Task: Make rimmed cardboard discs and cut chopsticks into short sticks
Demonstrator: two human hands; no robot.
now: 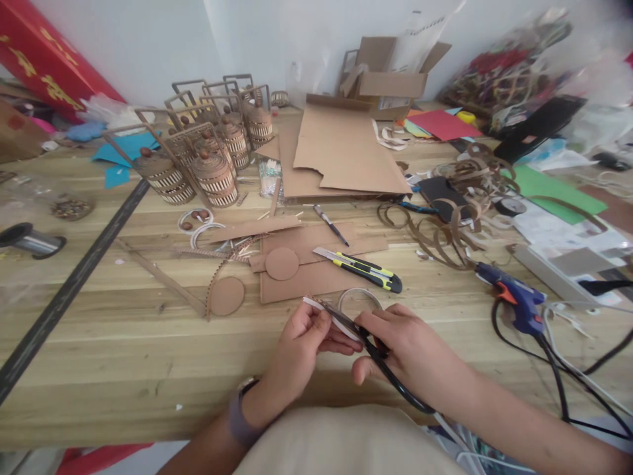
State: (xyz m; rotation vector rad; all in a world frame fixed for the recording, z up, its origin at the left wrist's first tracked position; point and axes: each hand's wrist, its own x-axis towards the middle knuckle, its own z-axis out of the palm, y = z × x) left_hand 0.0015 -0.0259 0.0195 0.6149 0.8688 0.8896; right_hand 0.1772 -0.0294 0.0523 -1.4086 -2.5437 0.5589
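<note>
Low at the table's front edge, my left hand pinches a thin white-edged strip between thumb and fingers. My right hand grips black-handled scissors, with the blades lying along the strip. Whether the blades touch the strip, I cannot tell. Just behind my hands rests a pale ring, partly hidden. Beyond it lie a yellow-and-black utility knife with its blade out, and a marker pen. Two cardboard discs are left of the knife, one on cardboard pieces, the other on the table.
Several woven lantern-like baskets with handles stand at the back left. Large cardboard sheets lie behind the knife. On the right are a blue glue gun with trailing cables and curled brown strips. A wire spool lies far left.
</note>
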